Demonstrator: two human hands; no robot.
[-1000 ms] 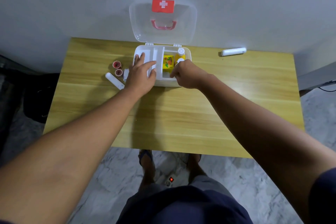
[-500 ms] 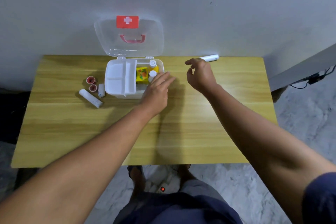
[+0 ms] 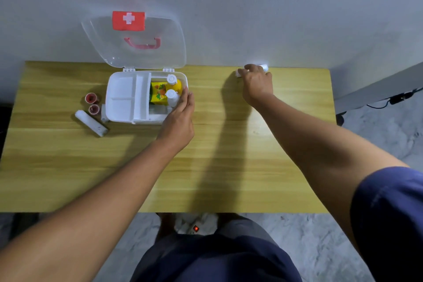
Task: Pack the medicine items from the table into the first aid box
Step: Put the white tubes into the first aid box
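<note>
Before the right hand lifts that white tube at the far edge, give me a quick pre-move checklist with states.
1. Lid open: ok.
2. Left hand steadying first aid box: ok, at its right edge.
3. Right hand on the white tube: ok; firm grip: cannot tell.
4. Free space in box: ok, left compartments empty.
5. All items packed: not ok; two red-capped vials and another white tube remain left of box.

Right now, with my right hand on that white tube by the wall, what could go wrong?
The white tube lies at the table's far edge against the wall; only its ends show around your right hand, so a loose grip could let it roll. In the first aid box, two white-capped bottles stand beside your left hand; a nudge might tip them.
</note>
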